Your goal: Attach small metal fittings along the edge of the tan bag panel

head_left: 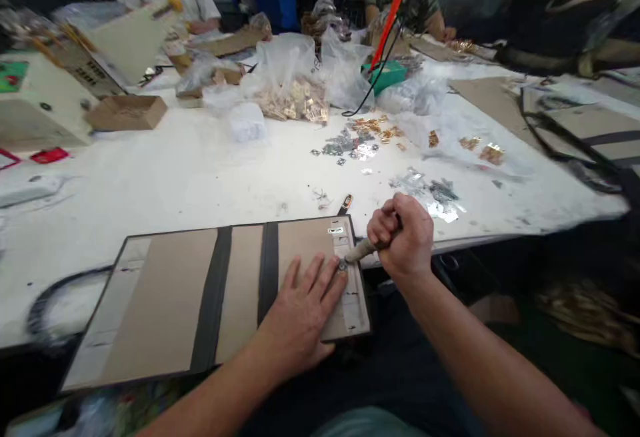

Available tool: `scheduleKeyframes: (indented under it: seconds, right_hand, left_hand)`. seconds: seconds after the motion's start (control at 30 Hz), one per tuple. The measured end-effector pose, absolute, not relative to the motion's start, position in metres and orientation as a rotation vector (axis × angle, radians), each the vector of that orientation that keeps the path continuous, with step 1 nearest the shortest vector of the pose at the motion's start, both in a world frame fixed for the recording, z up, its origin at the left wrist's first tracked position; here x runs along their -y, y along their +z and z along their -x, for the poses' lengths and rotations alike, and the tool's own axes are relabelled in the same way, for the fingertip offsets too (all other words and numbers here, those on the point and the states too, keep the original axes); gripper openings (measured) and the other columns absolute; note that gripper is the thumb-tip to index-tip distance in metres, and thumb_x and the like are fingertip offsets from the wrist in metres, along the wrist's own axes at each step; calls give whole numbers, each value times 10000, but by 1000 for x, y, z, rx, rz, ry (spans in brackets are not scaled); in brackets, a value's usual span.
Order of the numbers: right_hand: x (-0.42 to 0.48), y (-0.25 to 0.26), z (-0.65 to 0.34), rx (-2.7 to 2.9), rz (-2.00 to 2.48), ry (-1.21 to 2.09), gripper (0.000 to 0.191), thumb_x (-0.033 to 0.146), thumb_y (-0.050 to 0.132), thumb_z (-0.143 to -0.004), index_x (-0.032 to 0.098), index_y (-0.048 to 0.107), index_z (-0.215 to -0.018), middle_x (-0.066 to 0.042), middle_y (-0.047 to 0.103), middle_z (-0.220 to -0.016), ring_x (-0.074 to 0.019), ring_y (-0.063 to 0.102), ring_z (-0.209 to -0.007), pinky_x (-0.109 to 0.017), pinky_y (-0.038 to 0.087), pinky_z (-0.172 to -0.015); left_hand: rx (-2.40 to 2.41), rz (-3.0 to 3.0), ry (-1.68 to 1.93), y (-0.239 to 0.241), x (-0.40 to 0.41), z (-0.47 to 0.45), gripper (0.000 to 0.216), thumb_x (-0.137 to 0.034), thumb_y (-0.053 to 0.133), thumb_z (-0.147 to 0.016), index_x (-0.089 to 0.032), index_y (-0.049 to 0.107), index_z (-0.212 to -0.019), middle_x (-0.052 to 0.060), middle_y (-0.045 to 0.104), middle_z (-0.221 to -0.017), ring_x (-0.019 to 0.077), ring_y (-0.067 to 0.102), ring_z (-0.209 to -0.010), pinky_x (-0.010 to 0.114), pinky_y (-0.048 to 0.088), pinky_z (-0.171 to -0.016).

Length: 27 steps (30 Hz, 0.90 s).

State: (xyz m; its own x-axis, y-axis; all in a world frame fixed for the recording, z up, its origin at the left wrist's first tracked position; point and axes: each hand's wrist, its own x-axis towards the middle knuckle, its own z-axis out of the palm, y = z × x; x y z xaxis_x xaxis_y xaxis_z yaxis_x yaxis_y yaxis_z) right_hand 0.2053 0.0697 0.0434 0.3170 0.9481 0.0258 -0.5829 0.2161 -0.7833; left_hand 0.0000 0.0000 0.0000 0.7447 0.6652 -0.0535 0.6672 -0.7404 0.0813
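Note:
A flat tan board panel (170, 304) with dark edging and two dark strips lies at the table's front edge. My left hand (305, 310) rests on its right part, palm down and fingers spread, fingertips beside a small round metal piece (343, 265). My right hand (403, 230) is closed around a thick, pale-handled tool (361, 250). The tool's lower end points at the round piece; I cannot tell whether they touch. A shiny rectangular plate (335, 230) sits on the panel's pale right strip. Beyond the edge lies a dark tab with gold-coloured metal (346, 204).
Silver metal plates (433, 194) and gold-coloured pieces (375, 127) are heaped on the white table (215, 177). Farther back stand plastic bags of parts (295, 94), a green box (393, 76) and a cardboard tray (127, 112). A dark handle (47, 307) curves at left. Other people sit across.

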Motion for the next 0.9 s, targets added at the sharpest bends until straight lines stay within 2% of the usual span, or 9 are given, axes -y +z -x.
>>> scheduleKeyframes:
  seconds: [0.33, 0.53, 0.67, 0.9]
  right_hand:
    - [-78, 47, -201, 677, 737, 1200, 352, 411, 715, -858, 157, 531, -699, 71, 302, -516, -50, 343, -379, -203, 347, -376]
    - [-79, 44, -204, 591, 724, 1225, 354, 415, 713, -852, 159, 522, -700, 74, 282, -516, -52, 335, -380, -204, 342, -374]
    - [-83, 42, -202, 572, 713, 1260, 358, 412, 707, -861, 158, 516, -697, 71, 288, -521, -53, 335, -386, -206, 334, -375]
    - [-78, 57, -204, 734, 704, 1176, 338, 407, 690, -891, 160, 546, -712, 72, 318, -504, -56, 349, -370, -215, 346, -382]
  left_hand:
    - [-1110, -2877, -49, -5, -2, 2, 1028, -735, 591, -790, -258, 225, -1624, 73, 50, -1696, 346, 79, -1567, 590, -47, -1257]
    - [-1120, -2919, -19, -8, 0, 3, 1031, -738, 592, -786, -222, 262, -1616, 82, 75, -1693, 340, 71, -1569, 571, -62, -1267]
    - [-1118, -2922, -37, -7, -1, 1, 1072, -735, 637, -750, -220, 265, -1614, 93, 73, -1692, 341, 60, -1570, 567, -74, -1266]
    - [-1100, -2900, -72, -5, -1, 3, 1045, -749, 581, -787, -237, 221, -1624, 88, 59, -1695, 346, 44, -1572, 586, -49, -1261]
